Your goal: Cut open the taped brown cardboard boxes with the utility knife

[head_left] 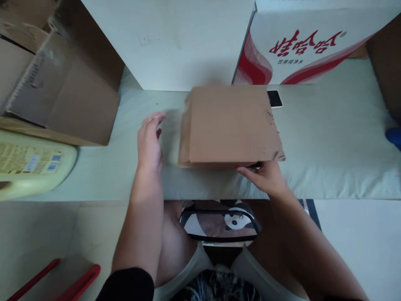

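A brown cardboard box (pixel 230 125) sits in front of me on the pale green cloth, its right edge rough and torn. My right hand (pixel 266 177) grips its near right corner, the thumb along the front side and the other fingers hidden beneath or behind the cardboard. Something small and shiny shows by that thumb, too unclear to name. To the left of the box, my left hand (pixel 151 140) is raised with fingers loosely curved, apart from the cardboard and holding nothing. A phone (pixel 275 99) lies just past the box's right side, partly covered by it.
Large white cartons (pixel 188 42) line the back, one with red lettering (pixel 307 44). At left stand a big open cardboard box (pixel 84 83) and a pale yellow jug (pixel 37 165). Red bars (pixel 79 284) show at lower left. A blue object (pixel 394 137) is at the right edge.
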Demonstrator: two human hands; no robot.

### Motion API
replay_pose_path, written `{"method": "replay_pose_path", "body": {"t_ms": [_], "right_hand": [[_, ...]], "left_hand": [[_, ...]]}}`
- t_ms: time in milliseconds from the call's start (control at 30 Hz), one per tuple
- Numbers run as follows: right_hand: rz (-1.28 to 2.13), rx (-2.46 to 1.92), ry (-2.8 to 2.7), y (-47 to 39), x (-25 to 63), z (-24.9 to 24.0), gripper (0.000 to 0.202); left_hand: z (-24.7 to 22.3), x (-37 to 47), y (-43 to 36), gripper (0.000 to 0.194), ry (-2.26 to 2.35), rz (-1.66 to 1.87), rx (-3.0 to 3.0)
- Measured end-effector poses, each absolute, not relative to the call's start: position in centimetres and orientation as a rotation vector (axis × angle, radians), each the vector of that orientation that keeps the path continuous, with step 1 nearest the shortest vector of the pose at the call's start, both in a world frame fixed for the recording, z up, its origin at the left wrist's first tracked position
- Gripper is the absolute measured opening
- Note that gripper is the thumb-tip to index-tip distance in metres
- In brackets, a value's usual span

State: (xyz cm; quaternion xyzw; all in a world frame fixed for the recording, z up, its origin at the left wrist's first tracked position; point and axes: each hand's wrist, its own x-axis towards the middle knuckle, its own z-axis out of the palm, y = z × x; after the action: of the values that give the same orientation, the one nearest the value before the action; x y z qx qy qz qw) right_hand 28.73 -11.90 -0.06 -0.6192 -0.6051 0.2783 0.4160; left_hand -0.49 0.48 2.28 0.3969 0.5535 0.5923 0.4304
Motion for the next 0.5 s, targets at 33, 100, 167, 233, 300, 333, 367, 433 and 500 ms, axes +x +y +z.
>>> {"method": "replay_pose_path", "body": {"t_ms": [33,100,167,233,300,333,367,433,500], "right_hand": [[0.66,-1.588,-1.545,-11.6,28.8,-0.1,0.062],[0.591,-1.618,-1.576,-11.2,28.8,-0.2,0.06],[0.543,-1.627,-1.59,-10.9,28.7,-0.2,0.059],[0.543,-1.638,-1.605,-10.8,28.6,-0.2,0.055],[0.554,-1.672,-1.606,-10.8,28.6,-0.2,0.047],[0.553,-1.695,-1.599,-10.8,28.6,-0.1,0.043],[0.55,-1.717,-1.591,-10.8,28.6,0.0,0.04],[0.568,-1.751,-1.566,-10.8,28.5,0.1,0.037],[0.61,-1.763,-1.529,-10.7,28.5,0.2,0.038]], "left_hand": [[1.9,-0.5,0.4,0.025,1.443,1.432,1.057],[1.1,-0.2,0.2,0.034,1.511,1.253,1.195],[0.8,0.3,-0.1,0.04,1.539,1.104,1.261],[1.0,0.9,-0.4,0.041,1.511,1.062,1.237],[1.7,1.6,-0.8,0.038,1.399,1.122,1.146],[2.1,1.8,-1.0,0.035,1.318,1.169,1.086],[2.5,2.1,-1.1,0.033,1.231,1.219,1.026],[3.0,2.4,-1.4,0.036,1.061,1.288,0.926],[3.1,2.7,-1.5,0.045,0.934,1.323,0.876]]}}
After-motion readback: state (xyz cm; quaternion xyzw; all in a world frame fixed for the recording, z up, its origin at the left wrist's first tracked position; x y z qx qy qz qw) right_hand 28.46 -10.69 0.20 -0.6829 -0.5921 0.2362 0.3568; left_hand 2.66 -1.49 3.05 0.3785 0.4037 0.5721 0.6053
